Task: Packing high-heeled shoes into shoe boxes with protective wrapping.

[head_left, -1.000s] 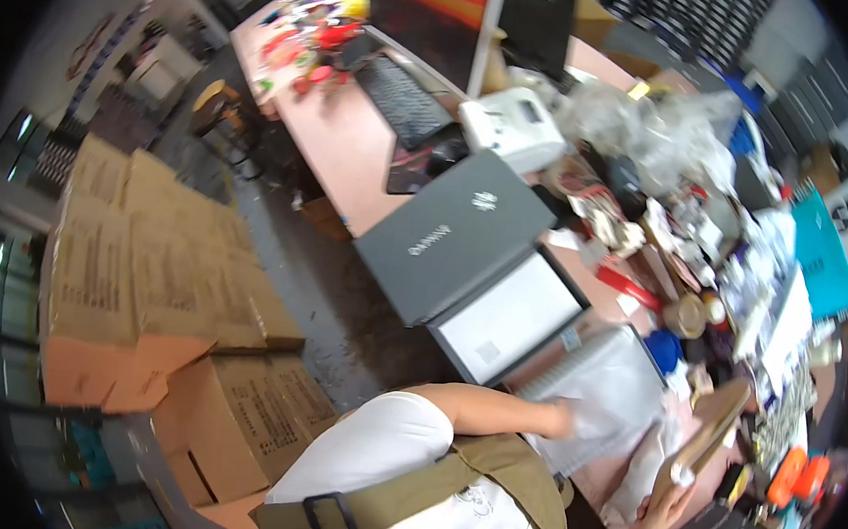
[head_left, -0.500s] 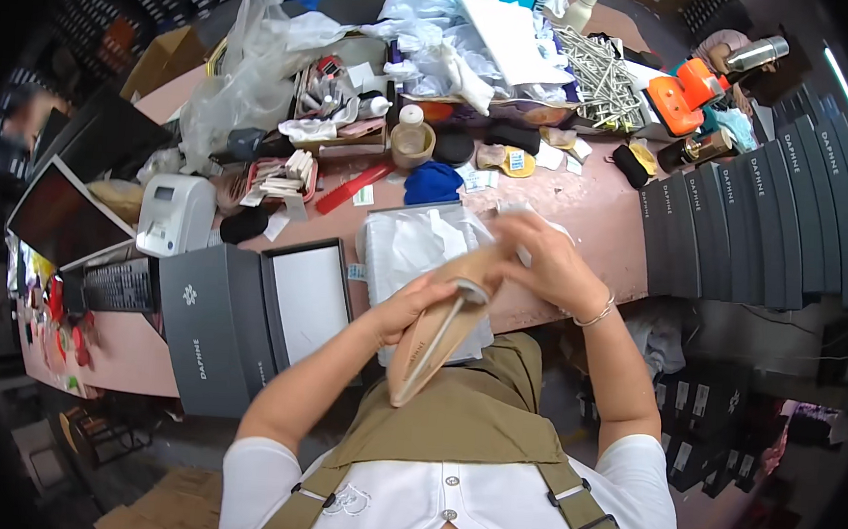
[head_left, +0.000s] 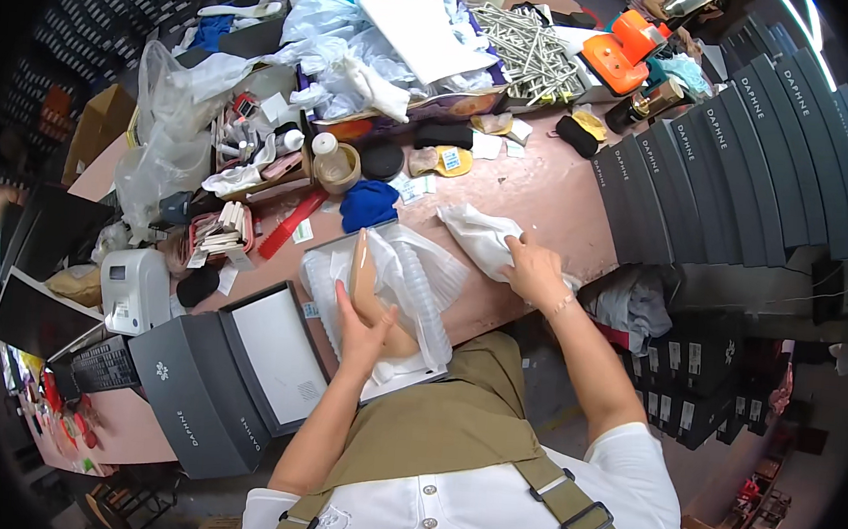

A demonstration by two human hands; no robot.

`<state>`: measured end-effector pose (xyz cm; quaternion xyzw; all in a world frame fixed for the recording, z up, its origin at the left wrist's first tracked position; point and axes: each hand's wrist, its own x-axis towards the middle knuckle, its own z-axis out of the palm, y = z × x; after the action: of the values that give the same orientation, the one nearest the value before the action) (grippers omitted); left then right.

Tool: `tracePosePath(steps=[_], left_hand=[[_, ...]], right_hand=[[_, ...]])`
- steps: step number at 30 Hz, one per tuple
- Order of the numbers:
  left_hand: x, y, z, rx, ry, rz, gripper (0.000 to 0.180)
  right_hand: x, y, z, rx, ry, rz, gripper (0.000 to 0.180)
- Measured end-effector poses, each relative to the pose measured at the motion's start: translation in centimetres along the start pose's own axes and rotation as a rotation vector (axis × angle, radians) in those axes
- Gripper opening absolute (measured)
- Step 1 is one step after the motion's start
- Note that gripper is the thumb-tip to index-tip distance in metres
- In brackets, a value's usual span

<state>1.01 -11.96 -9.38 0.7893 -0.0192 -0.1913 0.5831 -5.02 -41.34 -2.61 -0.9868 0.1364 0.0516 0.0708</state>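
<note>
An olive cloth apron [head_left: 432, 427] borders the near side of the table [head_left: 550, 219]. Just beyond it, the left hand [head_left: 362, 334] lies over a smooth tan shoe [head_left: 367, 282], thumb and fingers spread on either side; whether it grips or only presses, I cannot tell. The shoe lies on crinkled white tissue [head_left: 434, 260] and ribbed clear plastic [head_left: 414, 293]. The hand covers its middle, and thin tissue overlaps its right side. Its long axis runs away from the person, slanting a little left; the narrow, tapered end points to the far side. Which end is the toe, I cannot tell.

Well apart from the left hand, the right hand [head_left: 533, 274] pinches the near right end of a soft, creased white bundle [head_left: 478, 239].

To the left stand a matt grey lid [head_left: 196, 396] and a white-lined tray [head_left: 276, 348], both flat and oblong. A crumpled blue cloth [head_left: 369, 205] sits just past the tissue, with a flat red strip [head_left: 291, 224] to its left. Farther back are a carton heaped with filmy white bags [head_left: 356, 39], a tangle of thin metallic rods [head_left: 527, 55] and a glossy orange dispenser [head_left: 615, 62]. Upright grey boxes [head_left: 734, 183] line the right side.
</note>
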Motion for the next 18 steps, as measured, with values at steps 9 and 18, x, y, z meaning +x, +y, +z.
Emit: tracePosePath(steps=[9, 18], left_hand=[[-2.4, 3.5, -0.2, -0.411, -0.285, 0.073, 0.094], [-4.6, 7.7, -0.7, -0.894, -0.208, -0.126, 0.060]], right_hand=[[3.8, 4.6, 0.4, 0.406, -0.457, -0.024, 0.042], [-2.3, -12.6, -1.7, 1.285, -0.142, -0.012, 0.041]])
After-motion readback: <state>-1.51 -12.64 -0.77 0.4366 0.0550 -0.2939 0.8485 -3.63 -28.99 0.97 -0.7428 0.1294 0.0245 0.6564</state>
